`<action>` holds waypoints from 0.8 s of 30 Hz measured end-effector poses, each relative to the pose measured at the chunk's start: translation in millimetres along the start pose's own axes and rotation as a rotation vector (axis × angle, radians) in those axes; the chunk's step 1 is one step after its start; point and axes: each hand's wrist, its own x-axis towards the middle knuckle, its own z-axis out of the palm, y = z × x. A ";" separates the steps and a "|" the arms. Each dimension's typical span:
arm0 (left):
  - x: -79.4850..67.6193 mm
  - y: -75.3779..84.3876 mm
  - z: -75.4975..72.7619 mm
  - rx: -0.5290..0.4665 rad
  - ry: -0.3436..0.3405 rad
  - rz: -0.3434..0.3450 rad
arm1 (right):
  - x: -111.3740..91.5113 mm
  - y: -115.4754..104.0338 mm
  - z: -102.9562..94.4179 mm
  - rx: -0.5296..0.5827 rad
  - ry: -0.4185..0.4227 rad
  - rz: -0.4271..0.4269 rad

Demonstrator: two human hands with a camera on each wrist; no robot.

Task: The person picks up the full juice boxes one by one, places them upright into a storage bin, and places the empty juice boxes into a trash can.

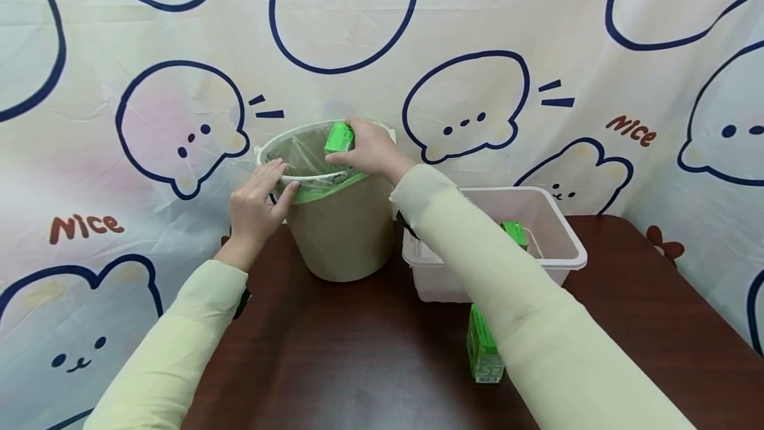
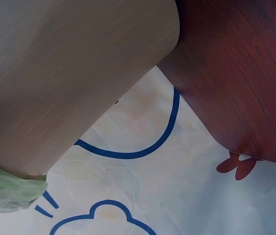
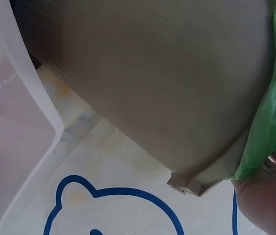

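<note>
My right hand (image 1: 373, 148) pinches a small green box (image 1: 339, 138) over the mouth of a beige trash can (image 1: 343, 237). The can has a pale rim and a translucent green liner bag (image 1: 328, 190) folded down over its outside. At the near left of that rim rests my left hand (image 1: 256, 201), fingers extended and thumb spread toward the front. A second green box (image 1: 485, 349) stands on the table, partly behind the right sleeve. Another green box (image 1: 514, 234) shows inside a light plastic bin (image 1: 567, 259). In the right wrist view, part of the right hand (image 3: 267, 196) appears beside the green bag.
The light bin stands right of the trash can, partly covered by the right forearm. Both stand on a dark brown wooden table (image 1: 358, 350). Behind them hangs a cartoon-printed cloth (image 1: 334, 98).
</note>
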 end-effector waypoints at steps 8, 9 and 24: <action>-0.2 -1.6 1.8 0.006 -0.004 0.007 | -0.1 3.0 1.1 -0.025 -0.002 -0.007; -0.2 -1.5 2.0 0.004 -0.002 0.007 | -0.3 3.0 0.8 -0.027 -0.004 -0.001; -0.4 -1.0 3.5 -0.022 0.035 0.003 | 2.4 0.5 -0.7 -0.038 -0.043 0.057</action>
